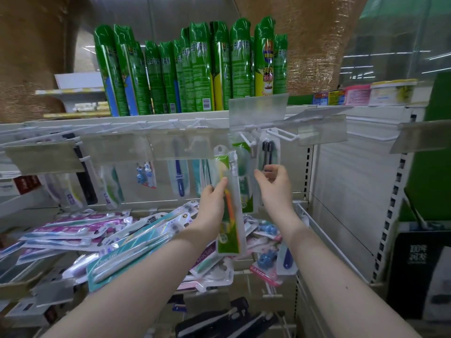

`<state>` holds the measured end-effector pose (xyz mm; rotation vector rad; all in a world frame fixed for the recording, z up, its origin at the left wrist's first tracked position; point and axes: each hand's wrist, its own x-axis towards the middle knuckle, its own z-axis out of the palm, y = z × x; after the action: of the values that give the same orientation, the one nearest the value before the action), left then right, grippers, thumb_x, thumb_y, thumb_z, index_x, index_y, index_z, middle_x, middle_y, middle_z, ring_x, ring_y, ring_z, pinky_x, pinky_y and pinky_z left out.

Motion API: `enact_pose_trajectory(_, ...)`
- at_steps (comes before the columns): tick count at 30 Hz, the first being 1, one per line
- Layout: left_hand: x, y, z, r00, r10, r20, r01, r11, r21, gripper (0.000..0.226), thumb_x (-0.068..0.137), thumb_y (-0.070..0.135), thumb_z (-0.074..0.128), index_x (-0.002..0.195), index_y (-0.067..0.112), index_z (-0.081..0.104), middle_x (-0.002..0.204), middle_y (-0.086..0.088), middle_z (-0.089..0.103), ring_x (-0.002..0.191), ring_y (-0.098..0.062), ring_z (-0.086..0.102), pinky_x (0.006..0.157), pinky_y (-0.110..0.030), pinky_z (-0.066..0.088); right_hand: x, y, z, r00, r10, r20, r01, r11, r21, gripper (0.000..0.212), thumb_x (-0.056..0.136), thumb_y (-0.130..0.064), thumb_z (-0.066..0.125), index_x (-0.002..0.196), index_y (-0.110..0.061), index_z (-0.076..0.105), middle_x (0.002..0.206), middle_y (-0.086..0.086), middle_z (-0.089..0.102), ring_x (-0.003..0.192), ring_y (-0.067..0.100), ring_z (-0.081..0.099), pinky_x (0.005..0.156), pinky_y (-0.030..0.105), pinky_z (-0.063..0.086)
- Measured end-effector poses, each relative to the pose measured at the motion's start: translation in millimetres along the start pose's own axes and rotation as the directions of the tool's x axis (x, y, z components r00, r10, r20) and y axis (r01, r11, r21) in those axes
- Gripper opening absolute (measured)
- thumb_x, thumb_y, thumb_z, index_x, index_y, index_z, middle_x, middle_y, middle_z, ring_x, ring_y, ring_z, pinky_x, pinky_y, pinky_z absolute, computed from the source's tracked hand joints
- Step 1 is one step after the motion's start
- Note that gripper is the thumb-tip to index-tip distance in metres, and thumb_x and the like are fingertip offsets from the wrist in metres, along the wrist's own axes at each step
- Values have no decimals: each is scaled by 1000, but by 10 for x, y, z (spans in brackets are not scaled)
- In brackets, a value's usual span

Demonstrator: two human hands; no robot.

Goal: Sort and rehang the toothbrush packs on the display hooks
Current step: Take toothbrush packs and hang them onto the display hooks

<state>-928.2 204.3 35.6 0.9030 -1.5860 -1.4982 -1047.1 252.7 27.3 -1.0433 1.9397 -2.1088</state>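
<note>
Hands (212, 202) on toothbrush packs (230, 167) below hooks (247, 140)

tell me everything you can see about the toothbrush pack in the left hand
The toothbrush pack is long and narrow, frosted clear plastic over a green card, with an orange and yellow brush inside and a hang hole on top. It stands nearly upright before the hanging packs, above the loose pile. The left hand grips its left edge at mid-height.

pretty even soft store light, glare on the spray cans (192, 67), fisheye bending the edges, corners blurry
</note>
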Motion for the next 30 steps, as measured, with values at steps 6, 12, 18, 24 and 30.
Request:
enact_pose_trajectory(6, -225, -66, 162, 999, 22, 35, -22, 1000, -8, 27, 99, 43, 38, 101, 18, 49, 100, -4, 57, 87, -15, 55, 80, -33, 40, -368, -74, -67, 958, -16, 288, -14, 995, 101, 27, 92, -40, 53, 104, -17, 57, 95, -6, 62, 89, 8, 59, 81, 24, 48)
enact_pose_trajectory(12, -424, -110, 265, 999, 46, 7, -45, 996, -71, 38, 99, 45, 35, 116, 18, 54, 111, -4, 60, 99, -20, 58, 81, -34, 47, -589, -170, -124, 971, -16, 238, -27, 984, 178, 26, 92, -28, 58, 109, -9, 58, 99, 5, 66, 91, 16, 64, 78, 26, 51)
enact_pose_trajectory(18, -497, -124, 75, 986, 167, 2, -165, 978, -130, 55, 98, 53, 25, 90, 12, 61, 86, -4, 68, 87, -20, 63, 90, -40, 47, -823, -279, -266, 950, -140, 278, 75, 970, 230, 17, 95, -26, 51, 110, -20, 58, 101, -8, 68, 92, 4, 65, 84, 25, 52)
enact_pose_trajectory(24, -347, -171, -101, 996, 41, -84, -52, 990, -130, 41, 98, 47, 33, 84, 12, 50, 79, -4, 67, 81, -25, 61, 95, -48, 44, -865, -423, -337, 951, -155, 269, 76, 957, 281, 7, 94, -26, 51, 97, -24, 57, 89, -11, 68, 84, 5, 67, 82, 28, 54)
enact_pose_trajectory(30, -353, -224, -137, 991, 110, -81, -119, 985, -128, 30, 99, 37, 40, 88, 10, 48, 82, -6, 65, 86, -28, 63, 88, -45, 48, -777, -531, -333, 967, -117, 225, 63, 970, 237, 9, 95, -29, 51, 94, -21, 55, 93, -2, 66, 89, 13, 65, 87, 37, 52)
